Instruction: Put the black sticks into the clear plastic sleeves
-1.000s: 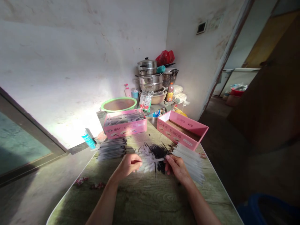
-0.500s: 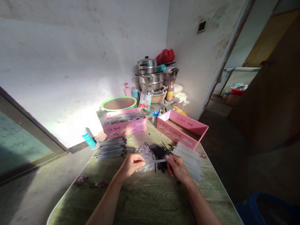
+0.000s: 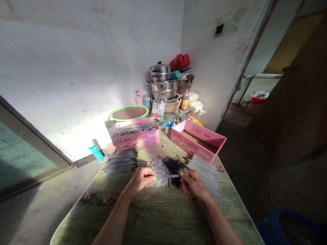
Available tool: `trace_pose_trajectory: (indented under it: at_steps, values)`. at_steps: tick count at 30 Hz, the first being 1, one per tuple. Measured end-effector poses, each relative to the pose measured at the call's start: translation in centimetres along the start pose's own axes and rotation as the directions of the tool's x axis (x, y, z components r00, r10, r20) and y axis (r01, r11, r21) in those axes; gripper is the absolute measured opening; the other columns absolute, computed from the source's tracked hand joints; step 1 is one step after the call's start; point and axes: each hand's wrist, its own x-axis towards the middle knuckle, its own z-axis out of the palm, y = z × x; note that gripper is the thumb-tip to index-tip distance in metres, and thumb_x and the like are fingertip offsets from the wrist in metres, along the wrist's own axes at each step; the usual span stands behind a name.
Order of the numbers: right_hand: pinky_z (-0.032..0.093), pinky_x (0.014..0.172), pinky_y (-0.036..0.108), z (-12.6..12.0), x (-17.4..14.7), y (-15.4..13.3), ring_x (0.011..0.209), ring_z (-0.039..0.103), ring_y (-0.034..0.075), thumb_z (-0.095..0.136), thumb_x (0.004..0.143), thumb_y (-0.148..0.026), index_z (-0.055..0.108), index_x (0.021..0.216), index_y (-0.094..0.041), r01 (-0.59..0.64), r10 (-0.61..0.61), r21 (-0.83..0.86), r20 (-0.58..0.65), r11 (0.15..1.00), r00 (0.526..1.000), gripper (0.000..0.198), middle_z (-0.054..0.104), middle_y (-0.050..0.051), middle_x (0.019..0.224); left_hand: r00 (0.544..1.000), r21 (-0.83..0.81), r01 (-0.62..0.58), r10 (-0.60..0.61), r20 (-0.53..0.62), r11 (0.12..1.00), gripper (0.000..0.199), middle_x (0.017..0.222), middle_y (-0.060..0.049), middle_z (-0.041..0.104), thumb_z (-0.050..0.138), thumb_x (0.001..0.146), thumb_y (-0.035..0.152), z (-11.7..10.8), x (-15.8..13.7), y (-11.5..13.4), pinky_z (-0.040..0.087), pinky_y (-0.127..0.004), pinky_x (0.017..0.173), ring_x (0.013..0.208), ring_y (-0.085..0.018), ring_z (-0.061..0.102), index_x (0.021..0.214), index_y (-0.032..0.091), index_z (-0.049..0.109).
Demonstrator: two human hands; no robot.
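A thin translucent tube (image 3: 169,176) stretches level between my two hands above the table. My left hand (image 3: 143,178) is closed in a pinch at its left end, and my right hand (image 3: 192,182) pinches its right end. Beneath the tube lie a heap of small whitish pieces (image 3: 158,166) and a pile of thin black sticks (image 3: 173,166). Clear tubes (image 3: 205,175) lie side by side right of my right hand. Left of the heaps is a stack of dark-tipped tubes (image 3: 121,161). What the small pieces are is too blurred to tell.
Behind the heaps stand a pink box (image 3: 135,140) full of tubes and a second pink box (image 3: 194,145) with a brown bottom. A green-rimmed basin (image 3: 129,119), steel pots (image 3: 163,89) and a bottle (image 3: 185,100) are farther back. A blue bin (image 3: 274,224) stands beyond the right edge.
Both hands and the tube between them have shifted very slightly to the left. The pinch of each hand looks the same.
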Motion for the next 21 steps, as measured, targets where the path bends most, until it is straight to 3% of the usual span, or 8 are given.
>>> trace_pose_trajectory:
  at_steps: [4, 11, 18, 21]
  values:
    - [0.035, 0.035, 0.019, -0.09, -0.02, 0.14, 0.037, 0.051, 0.01, 0.059, 0.078, -0.061, 0.053, 0.069, -0.018, 0.012, -0.012, 0.006, 0.003, 1.0, 1.0, 0.044, 0.058, -0.003, 0.046, 1.0, -0.002, 0.005, -0.005, 0.007, 1.0, 0.012, 0.055, -0.002, 0.063, 0.065, 0.075, 0.027, -0.16, -0.02, -0.05, 0.039, -0.024, 0.045, 0.048, -0.013, 0.055, 0.074, 0.015, 0.069]
    - [0.028, 0.032, 0.018, 0.03, 0.03, 0.38, 0.031, 0.045, 0.008, 0.053, 0.081, -0.064, 0.052, 0.068, -0.019, -0.004, 0.004, -0.053, 0.007, 0.999, 1.0, 0.047, 0.053, -0.005, 0.041, 1.0, 0.014, 0.006, -0.006, 0.03, 1.0, 0.012, 0.055, -0.002, 0.063, 0.065, 0.076, 0.03, -0.11, -0.14, 0.35, 0.039, -0.026, 0.046, 0.048, -0.014, 0.055, 0.072, 0.019, 0.069]
    - [0.041, 0.039, 0.021, -0.17, -0.13, -0.23, 0.043, 0.057, 0.011, 0.073, 0.069, -0.054, 0.053, 0.077, -0.018, -0.003, 0.002, 0.043, 0.033, 0.999, 0.999, 0.041, 0.062, -0.004, 0.054, 0.998, 0.069, 0.043, -0.045, 0.037, 0.997, 0.017, 0.058, -0.002, 0.064, 0.064, 0.074, 0.035, -0.29, -0.1, 0.5, 0.041, -0.026, 0.048, 0.051, -0.015, 0.058, 0.073, 0.019, 0.069]
    - [0.037, 0.036, 0.02, -0.23, -0.03, -0.07, 0.039, 0.054, 0.011, 0.063, 0.077, -0.06, 0.054, 0.074, -0.018, -0.023, 0.023, 0.017, 0.024, 1.0, 0.999, 0.043, 0.06, -0.003, 0.05, 0.997, 0.08, 0.06, -0.063, 0.035, 0.995, 0.018, 0.058, -0.002, 0.064, 0.063, 0.074, 0.035, -0.35, -0.09, 0.41, 0.042, -0.025, 0.049, 0.052, -0.015, 0.058, 0.074, 0.018, 0.069]
